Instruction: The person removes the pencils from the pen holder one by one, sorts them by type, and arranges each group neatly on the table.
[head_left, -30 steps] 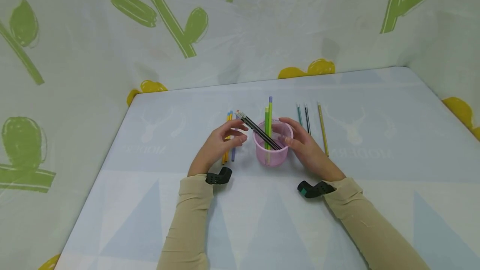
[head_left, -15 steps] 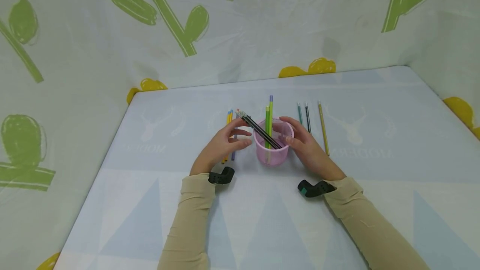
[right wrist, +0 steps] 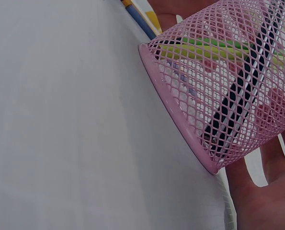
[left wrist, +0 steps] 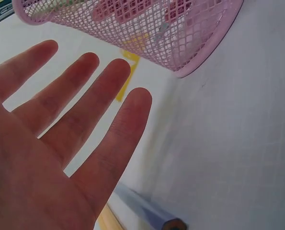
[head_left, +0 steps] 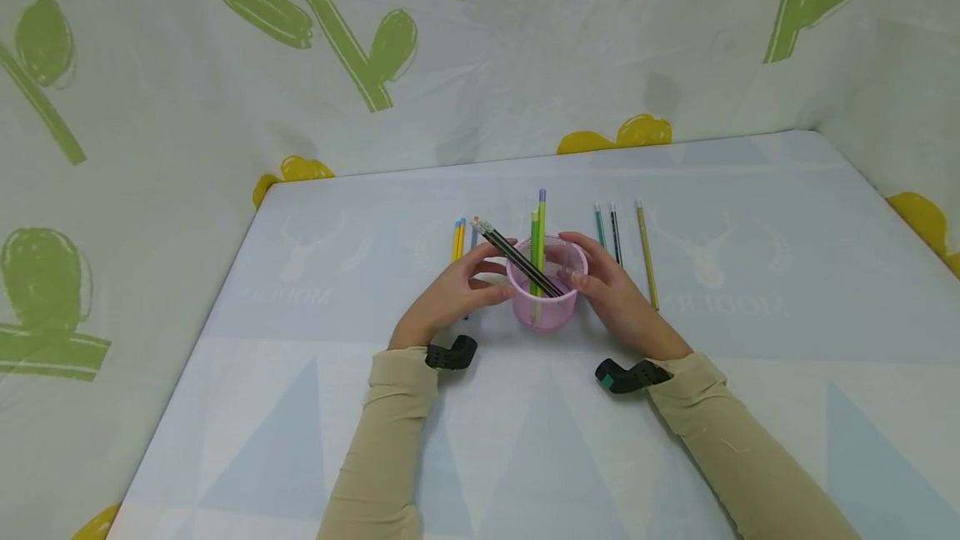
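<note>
A pink mesh pencil cup (head_left: 546, 317) stands at the middle of the table. Two green pencils (head_left: 541, 227) rise from it, and several black striped pencils (head_left: 513, 257) lean over its left rim. My right hand (head_left: 617, 300) holds the cup's right side, thumb at the near rim and fingers around the back. On the left, my left hand (head_left: 453, 294) is spread beside the cup under the leaning pencils. In the left wrist view its straight fingers (left wrist: 118, 139) point toward the mesh (left wrist: 147, 33), with a gap showing between.
Yellow pencils (head_left: 458, 240) and a purple-blue pencil (head_left: 474, 233) lie left of the cup, partly behind my left hand. To the right lie a teal pencil (head_left: 600, 226), a black pencil (head_left: 616, 236) and a gold pencil (head_left: 647, 257). A patterned cloth covers the table (head_left: 547, 440).
My left hand has moved right, closer to the cup, and now covers more of the yellow pencils. My right hand and the cup have stayed in place.
</note>
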A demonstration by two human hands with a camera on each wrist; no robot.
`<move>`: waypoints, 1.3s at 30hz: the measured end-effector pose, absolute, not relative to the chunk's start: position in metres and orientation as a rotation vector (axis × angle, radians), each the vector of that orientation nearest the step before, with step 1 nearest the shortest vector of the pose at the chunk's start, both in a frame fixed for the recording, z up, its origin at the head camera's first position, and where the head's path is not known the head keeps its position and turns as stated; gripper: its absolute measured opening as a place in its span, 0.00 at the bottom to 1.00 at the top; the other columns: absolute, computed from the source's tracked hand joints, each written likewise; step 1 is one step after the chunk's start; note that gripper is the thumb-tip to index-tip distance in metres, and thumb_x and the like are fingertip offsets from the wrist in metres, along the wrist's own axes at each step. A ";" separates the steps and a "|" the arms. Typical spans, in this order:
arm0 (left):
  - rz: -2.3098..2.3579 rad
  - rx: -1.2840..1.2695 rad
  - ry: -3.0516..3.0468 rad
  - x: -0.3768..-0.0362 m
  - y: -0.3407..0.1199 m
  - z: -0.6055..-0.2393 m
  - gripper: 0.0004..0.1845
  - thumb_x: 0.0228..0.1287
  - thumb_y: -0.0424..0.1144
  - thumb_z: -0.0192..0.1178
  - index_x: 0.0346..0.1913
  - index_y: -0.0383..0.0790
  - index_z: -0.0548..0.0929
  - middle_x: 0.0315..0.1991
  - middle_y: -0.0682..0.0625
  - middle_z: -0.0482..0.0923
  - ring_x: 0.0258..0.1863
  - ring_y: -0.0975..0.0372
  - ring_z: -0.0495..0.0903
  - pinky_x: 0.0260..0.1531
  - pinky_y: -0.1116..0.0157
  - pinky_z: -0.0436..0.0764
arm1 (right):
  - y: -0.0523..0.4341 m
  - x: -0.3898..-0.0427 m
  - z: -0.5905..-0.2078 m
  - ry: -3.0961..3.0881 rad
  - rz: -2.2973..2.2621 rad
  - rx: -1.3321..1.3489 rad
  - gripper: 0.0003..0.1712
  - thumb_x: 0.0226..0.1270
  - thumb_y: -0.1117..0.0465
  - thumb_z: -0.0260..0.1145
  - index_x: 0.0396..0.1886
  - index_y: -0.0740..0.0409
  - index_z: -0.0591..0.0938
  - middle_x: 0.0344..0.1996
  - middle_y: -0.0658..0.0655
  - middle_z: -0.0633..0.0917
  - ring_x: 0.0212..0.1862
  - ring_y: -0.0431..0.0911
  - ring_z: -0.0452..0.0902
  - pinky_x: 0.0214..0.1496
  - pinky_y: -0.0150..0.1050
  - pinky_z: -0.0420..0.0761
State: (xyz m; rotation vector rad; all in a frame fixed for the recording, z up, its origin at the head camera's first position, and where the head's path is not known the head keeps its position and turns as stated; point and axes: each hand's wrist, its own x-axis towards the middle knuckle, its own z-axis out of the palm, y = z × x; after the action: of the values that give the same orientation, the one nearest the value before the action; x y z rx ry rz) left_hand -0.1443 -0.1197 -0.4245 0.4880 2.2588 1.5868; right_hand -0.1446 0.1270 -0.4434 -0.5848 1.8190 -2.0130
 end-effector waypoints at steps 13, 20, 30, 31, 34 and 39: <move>1.518 0.444 2.268 -0.142 -0.114 -0.425 0.39 0.46 0.59 0.63 0.62 0.54 0.63 0.54 0.59 0.69 0.48 0.61 0.74 0.49 0.57 0.70 | 0.127 -0.144 -0.441 1.783 -2.031 -0.585 0.28 0.67 0.64 0.49 0.65 0.45 0.56 0.64 0.51 0.58 0.65 0.47 0.51 0.64 0.49 0.52; 1.561 0.465 2.211 -0.141 -0.108 -0.419 0.36 0.49 0.46 0.66 0.62 0.51 0.63 0.56 0.54 0.67 0.49 0.56 0.73 0.49 0.59 0.71 | 0.127 -0.143 -0.441 1.797 -2.022 -0.562 0.28 0.68 0.62 0.49 0.66 0.44 0.56 0.64 0.49 0.57 0.65 0.46 0.52 0.64 0.47 0.52; 1.493 0.386 2.253 -0.133 -0.098 -0.411 0.42 0.48 0.46 0.66 0.66 0.51 0.57 0.60 0.53 0.62 0.53 0.55 0.70 0.52 0.56 0.69 | 0.125 -0.143 -0.443 1.795 -2.035 -0.597 0.29 0.67 0.65 0.48 0.66 0.45 0.56 0.65 0.52 0.57 0.65 0.48 0.51 0.64 0.46 0.54; 1.487 0.375 2.260 -0.134 -0.097 -0.415 0.43 0.46 0.48 0.67 0.66 0.54 0.56 0.60 0.54 0.62 0.53 0.56 0.70 0.52 0.56 0.69 | 0.125 -0.143 -0.443 1.795 -2.038 -0.602 0.29 0.67 0.65 0.48 0.66 0.45 0.56 0.65 0.52 0.57 0.65 0.48 0.51 0.64 0.46 0.55; 1.488 0.368 2.273 -0.137 -0.095 -0.426 0.44 0.44 0.51 0.68 0.65 0.58 0.56 0.58 0.56 0.64 0.52 0.59 0.71 0.51 0.57 0.70 | 0.125 -0.143 -0.444 1.794 -2.045 -0.615 0.29 0.67 0.65 0.49 0.66 0.46 0.56 0.65 0.54 0.57 0.65 0.49 0.52 0.63 0.46 0.56; 1.492 0.401 2.342 -0.139 -0.086 -0.434 0.47 0.40 0.57 0.68 0.65 0.62 0.56 0.57 0.59 0.65 0.53 0.64 0.68 0.52 0.59 0.69 | 0.127 -0.145 -0.444 1.829 -2.029 -0.620 0.29 0.66 0.64 0.49 0.66 0.47 0.56 0.64 0.53 0.58 0.65 0.49 0.52 0.63 0.46 0.56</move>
State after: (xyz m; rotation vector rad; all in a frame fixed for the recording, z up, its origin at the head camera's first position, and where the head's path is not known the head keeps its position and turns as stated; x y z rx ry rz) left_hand -0.1390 -0.0856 -0.4338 0.4014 2.3423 1.4919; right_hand -0.1448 0.1270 -0.4441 -0.6196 1.8295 -2.0287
